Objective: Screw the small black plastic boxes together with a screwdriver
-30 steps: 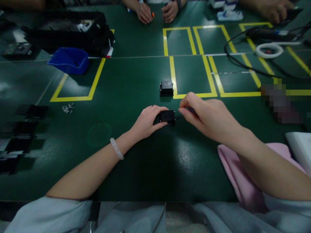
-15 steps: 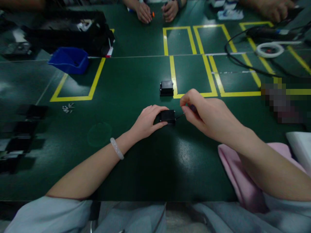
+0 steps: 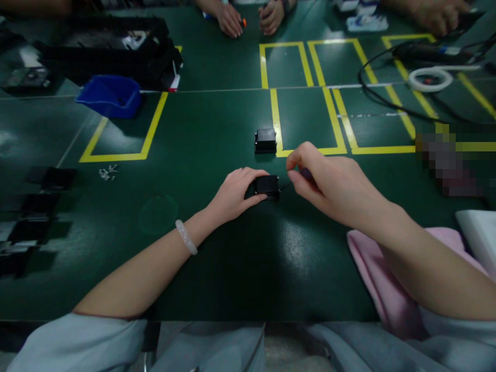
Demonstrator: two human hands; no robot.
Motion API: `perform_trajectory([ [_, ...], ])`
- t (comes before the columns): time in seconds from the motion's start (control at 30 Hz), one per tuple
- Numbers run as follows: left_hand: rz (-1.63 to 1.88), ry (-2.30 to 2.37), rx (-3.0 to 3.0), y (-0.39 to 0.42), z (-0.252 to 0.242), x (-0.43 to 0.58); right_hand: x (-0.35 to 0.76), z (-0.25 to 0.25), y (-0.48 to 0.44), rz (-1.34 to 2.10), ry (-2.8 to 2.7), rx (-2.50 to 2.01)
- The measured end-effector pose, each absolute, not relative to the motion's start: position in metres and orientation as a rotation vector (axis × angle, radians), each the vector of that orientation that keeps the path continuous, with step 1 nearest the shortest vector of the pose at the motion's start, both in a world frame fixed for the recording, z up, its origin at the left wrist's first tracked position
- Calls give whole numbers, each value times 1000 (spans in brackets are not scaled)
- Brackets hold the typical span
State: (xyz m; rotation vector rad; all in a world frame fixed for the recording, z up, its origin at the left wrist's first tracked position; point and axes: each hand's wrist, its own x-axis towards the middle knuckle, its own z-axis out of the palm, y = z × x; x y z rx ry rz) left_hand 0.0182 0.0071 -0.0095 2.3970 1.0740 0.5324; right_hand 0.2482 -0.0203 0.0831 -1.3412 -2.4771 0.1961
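Observation:
On the green table my left hand [image 3: 237,194] grips a small black box [image 3: 267,185], thumb along the near side and fingers along the far side. My right hand [image 3: 329,178] is closed around the dark handle of a screwdriver [image 3: 287,185]. Its thin shaft points left, and the tip meets the box's right side by a small screw. Most of the handle is hidden inside my fingers. Just beyond stands a second black box [image 3: 265,141], touched by neither hand.
Loose screws [image 3: 108,172] lie to the left, below a blue bin [image 3: 110,96]. Several black parts [image 3: 36,217] sit at the left edge. A pink cloth [image 3: 382,274] is under my right forearm. Across the table are another person's hands [image 3: 271,18] and a black cable [image 3: 362,77].
Almost nothing differs. My left hand keeps its hold on the box, and the screwdriver stays at the box's right side with at most a tiny shift of my right fingers.

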Motion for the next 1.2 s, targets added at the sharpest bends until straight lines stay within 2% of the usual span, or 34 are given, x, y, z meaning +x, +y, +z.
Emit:
perform_trajectory([
  [1.2,544,1077,2401,6,-9,19,248,83,-20,210,-2494,-1336],
])
